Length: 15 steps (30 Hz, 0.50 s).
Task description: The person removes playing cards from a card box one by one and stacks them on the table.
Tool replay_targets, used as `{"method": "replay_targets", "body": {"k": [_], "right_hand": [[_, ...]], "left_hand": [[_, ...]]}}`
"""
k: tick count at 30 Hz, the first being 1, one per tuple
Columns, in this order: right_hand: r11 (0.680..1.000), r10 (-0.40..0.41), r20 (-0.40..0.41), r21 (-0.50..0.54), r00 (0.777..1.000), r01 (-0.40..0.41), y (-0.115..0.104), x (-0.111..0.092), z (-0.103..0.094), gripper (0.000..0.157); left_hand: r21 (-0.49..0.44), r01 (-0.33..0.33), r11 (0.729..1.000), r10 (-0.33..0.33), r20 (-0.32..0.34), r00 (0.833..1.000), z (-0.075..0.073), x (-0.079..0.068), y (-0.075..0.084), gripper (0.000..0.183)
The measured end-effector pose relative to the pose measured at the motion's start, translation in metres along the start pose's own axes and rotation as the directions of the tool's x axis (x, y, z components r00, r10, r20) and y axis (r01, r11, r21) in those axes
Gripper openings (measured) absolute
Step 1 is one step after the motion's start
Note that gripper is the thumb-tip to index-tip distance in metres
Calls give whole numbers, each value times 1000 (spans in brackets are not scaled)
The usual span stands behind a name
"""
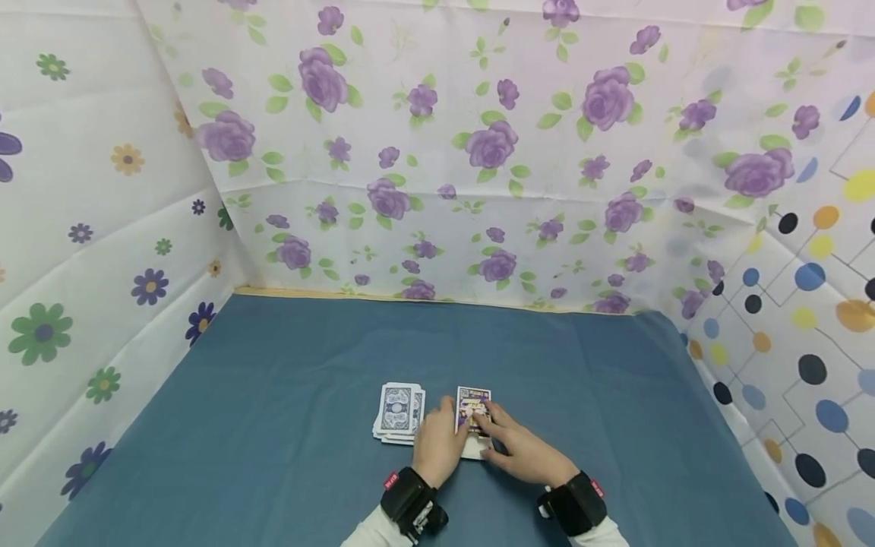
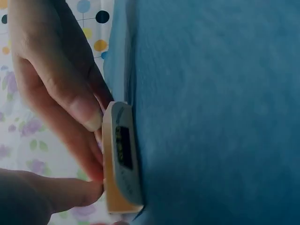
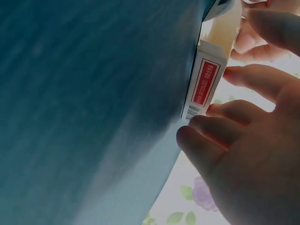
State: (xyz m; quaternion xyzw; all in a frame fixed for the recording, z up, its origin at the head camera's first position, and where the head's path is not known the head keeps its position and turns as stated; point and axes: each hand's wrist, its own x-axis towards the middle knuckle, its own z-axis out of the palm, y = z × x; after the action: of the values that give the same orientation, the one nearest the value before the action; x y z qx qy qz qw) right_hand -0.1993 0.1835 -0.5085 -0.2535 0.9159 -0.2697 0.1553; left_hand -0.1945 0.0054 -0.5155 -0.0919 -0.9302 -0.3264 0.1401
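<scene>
A playing card box [image 1: 472, 401] with a printed purple-and-yellow face lies on the blue cloth between the hands. Its pale end flap [image 1: 475, 448] faces the person. My left hand [image 1: 436, 444] holds the box at its left edge, thumb by the flap end. From the right, my right hand [image 1: 522, 450] touches the box with loosely spread fingers, some over the printed face. In the left wrist view a white rounded flap [image 2: 123, 154] shows a dark label. A red side panel [image 3: 206, 80] shows in the right wrist view. Left of the box lies a stack of blue-backed cards [image 1: 396, 410].
A blue cloth [image 1: 307, 365] covers the table. Behind stands a floral curtain [image 1: 444, 190], with a flower-patterned sheet [image 1: 102, 304] on the left and a dotted sheet [image 1: 786, 365] on the right. Black straps with cameras [image 1: 576, 503] sit on both wrists.
</scene>
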Motion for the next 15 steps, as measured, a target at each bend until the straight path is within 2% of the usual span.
{"method": "replay_targets", "body": {"k": [2, 3, 5, 6, 8, 10, 12, 15], "right_hand": [[1000, -7, 10, -2, 1000, 7, -2, 2, 0, 61], [1000, -12, 16, -1, 1000, 12, -2, 3, 0, 61], [1000, -13, 24, 2, 1000, 13, -3, 4, 0, 62], [1000, -15, 25, 2, 1000, 15, -3, 5, 0, 62], [1000, -17, 25, -2, 1000, 17, -2, 7, -1, 62], [1000, -17, 20, -9, 1000, 17, -1, 9, -1, 62], [1000, -15, 21, -14, 1000, 16, 0, 11, -1, 62], [1000, -16, 38, -12, 999, 16, 0, 12, -4, 60]], "left_hand": [[122, -82, 989, 87, -34, 996, -2, -2, 0, 28], [170, -129, 977, 135, -25, 991, -3, -3, 1, 26], [244, -219, 945, 216, 41, 976, -8, -5, 3, 29], [269, -255, 929, 236, 99, 967, -11, -6, 5, 33], [300, -302, 905, 248, 207, 946, -16, -8, 8, 42], [316, -319, 893, 232, 284, 930, -20, -9, 12, 49], [327, -321, 889, 212, 328, 921, -22, -9, 14, 52], [328, -342, 881, 221, 355, 909, -22, -6, 14, 53]]}}
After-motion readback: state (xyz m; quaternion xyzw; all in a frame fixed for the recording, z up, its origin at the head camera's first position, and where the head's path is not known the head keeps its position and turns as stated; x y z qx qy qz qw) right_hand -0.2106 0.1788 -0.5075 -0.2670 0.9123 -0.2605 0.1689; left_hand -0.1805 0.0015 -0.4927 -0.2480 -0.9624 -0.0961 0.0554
